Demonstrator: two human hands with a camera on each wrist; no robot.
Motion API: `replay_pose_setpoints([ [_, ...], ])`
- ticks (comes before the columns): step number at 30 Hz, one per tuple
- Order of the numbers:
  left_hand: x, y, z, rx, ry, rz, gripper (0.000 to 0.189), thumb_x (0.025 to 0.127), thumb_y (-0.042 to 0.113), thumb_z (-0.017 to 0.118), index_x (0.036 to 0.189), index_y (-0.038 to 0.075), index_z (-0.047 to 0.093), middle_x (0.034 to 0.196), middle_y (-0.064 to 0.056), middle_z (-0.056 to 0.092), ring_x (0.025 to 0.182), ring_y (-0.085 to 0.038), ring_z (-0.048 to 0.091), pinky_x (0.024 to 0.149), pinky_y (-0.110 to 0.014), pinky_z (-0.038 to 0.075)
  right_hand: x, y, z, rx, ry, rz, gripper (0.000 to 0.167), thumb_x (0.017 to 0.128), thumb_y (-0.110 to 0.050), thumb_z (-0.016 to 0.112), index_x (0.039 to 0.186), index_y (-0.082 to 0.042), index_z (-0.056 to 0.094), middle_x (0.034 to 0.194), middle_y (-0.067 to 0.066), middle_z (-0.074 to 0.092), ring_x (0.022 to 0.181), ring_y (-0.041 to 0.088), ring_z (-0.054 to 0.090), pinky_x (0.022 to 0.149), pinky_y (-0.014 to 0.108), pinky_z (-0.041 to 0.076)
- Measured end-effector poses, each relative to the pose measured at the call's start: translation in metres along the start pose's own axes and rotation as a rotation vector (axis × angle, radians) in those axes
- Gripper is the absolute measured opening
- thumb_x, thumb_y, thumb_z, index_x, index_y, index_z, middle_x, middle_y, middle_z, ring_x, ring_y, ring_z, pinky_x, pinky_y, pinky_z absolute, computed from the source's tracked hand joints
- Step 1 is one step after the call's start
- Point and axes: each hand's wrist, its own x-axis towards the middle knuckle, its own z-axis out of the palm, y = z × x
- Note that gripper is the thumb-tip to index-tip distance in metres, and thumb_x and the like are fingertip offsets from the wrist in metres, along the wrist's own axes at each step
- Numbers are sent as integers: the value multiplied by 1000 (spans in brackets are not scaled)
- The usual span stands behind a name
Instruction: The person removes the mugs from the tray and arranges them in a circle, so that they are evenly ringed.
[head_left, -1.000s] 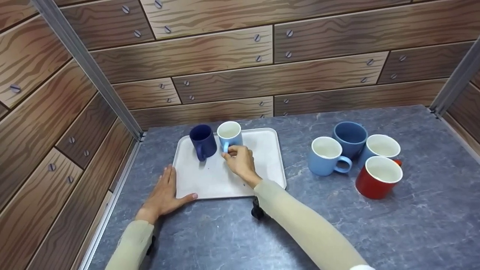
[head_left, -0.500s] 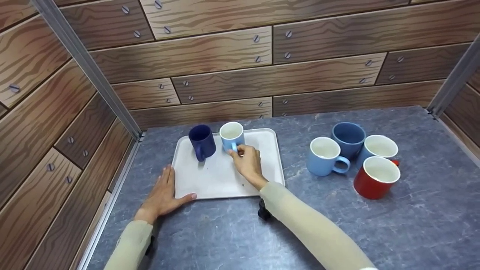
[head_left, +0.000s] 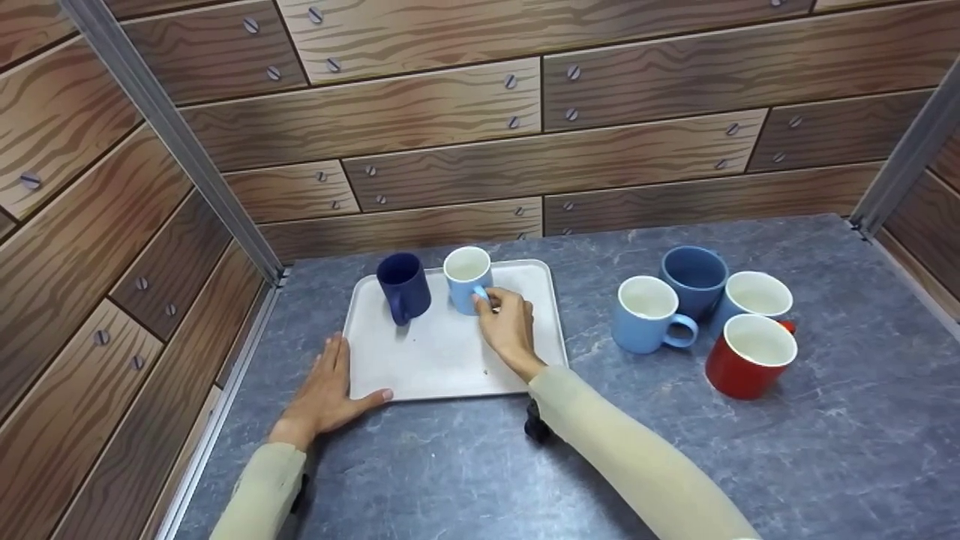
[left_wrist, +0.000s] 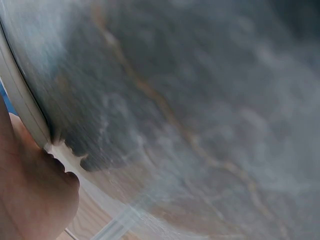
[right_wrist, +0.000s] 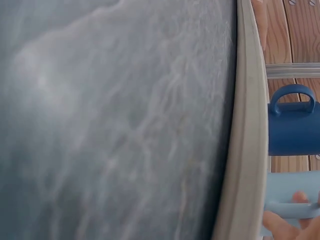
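Note:
On the white tray (head_left: 420, 367) a light blue mug (head_left: 459, 291) with a white inside stands upright. My right hand (head_left: 508, 322) pinches its handle, which points toward me and to the right. In the right wrist view the fingers (right_wrist: 280, 226) meet the light blue mug's handle (right_wrist: 290, 209). Left of it on the tray is a dark blue mug (head_left: 403, 286), its handle facing the front. My left hand (head_left: 326, 394) lies with straight fingers at the tray's left edge, thumb along the front-left corner. The left wrist view shows part of that hand (left_wrist: 40, 195) against the tray rim (left_wrist: 22, 95).
Right of the tray several mugs stand close together on the grey table (head_left: 420, 480): a light blue mug (head_left: 637, 322), a medium blue mug (head_left: 694, 279), another light blue mug (head_left: 757, 292) and a red mug (head_left: 742, 367). Wood-patterned walls (head_left: 450, 97) enclose the back and left.
My right hand has shifted the light blue mug slightly right along the tray, and its handle has turned further to the right. The left hand stays at the tray's edge.

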Motion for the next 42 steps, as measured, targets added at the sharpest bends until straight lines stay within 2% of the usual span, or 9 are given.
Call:
replay_pose_setpoints([
  [3, 0, 1, 0, -3, 8, 9, 134, 88, 80, 65, 167, -10, 5, 176, -31, 2, 165, -47, 2, 135, -58, 10, 1, 0, -2, -12, 4, -9, 12, 100, -19, 76, 102, -11, 85, 86, 2, 81, 79, 19, 73, 71, 33, 56],
  [6, 0, 0, 0, 1, 10, 12, 133, 88, 80, 65, 167, -10, 5, 176, -31, 2, 165, -47, 2, 135, -57, 10, 3, 0, -5, -8, 9, -11, 11, 99, -16, 76, 100, -11, 86, 84, 3, 81, 76, 19, 70, 68, 31, 54],
  [13, -1, -1, 0, 6, -4, -1, 134, 88, 82, 64, 167, -9, 4, 177, -29, 1, 165, -45, 1, 136, -55, 8, 3, 3, -14, 28, 11, -3, 13, 98, -12, 76, 105, -9, 87, 88, 7, 83, 79, 20, 75, 63, 24, 53],
  [19, -1, 0, 1, 0, -3, 1, 134, 88, 81, 64, 167, -9, 5, 177, -30, 1, 165, -45, 1, 136, -56, 9, 2, -2, -29, 47, -23, 18, 16, 98, -16, 79, 111, -9, 86, 90, 7, 83, 78, 14, 73, 62, 19, 50],
  [24, 0, -1, 1, 1, -6, 2, 134, 88, 82, 63, 167, -10, 4, 177, -30, 0, 165, -46, 0, 136, -57, 8, 3, -13, -48, 83, -54, 9, 12, 96, -13, 80, 103, -6, 87, 81, 5, 79, 75, 13, 66, 61, 18, 48],
  [27, 0, 0, 1, -10, 6, 12, 134, 89, 81, 64, 166, -11, 6, 176, -32, 1, 165, -48, 1, 135, -59, 9, 3, -18, -62, 110, -88, 30, 11, 96, -12, 80, 103, -5, 86, 81, 5, 77, 74, 12, 64, 62, 18, 50],
  [31, 0, -1, 2, -18, 6, 11, 134, 88, 80, 65, 166, -11, 5, 176, -31, 1, 165, -47, 1, 135, -58, 8, 3, -22, -82, 120, -147, 60, 15, 97, -12, 80, 109, -5, 86, 87, 7, 78, 77, 11, 65, 66, 18, 54],
  [36, 1, -1, 3, -10, -15, -1, 135, 88, 82, 63, 167, -9, 2, 177, -29, -2, 165, -45, -1, 136, -56, 7, -3, -23, -106, 135, -200, 37, 20, 98, -9, 78, 116, -2, 83, 93, 10, 79, 83, 11, 69, 70, 18, 60],
  [42, 1, -2, 2, 9, -9, -3, 136, 88, 83, 62, 167, -9, 3, 177, -29, -1, 165, -45, 1, 136, -55, 8, -15, -19, -133, 177, -260, 19, 27, 100, -6, 75, 125, 4, 77, 99, 17, 81, 90, 14, 74, 80, 24, 65],
])
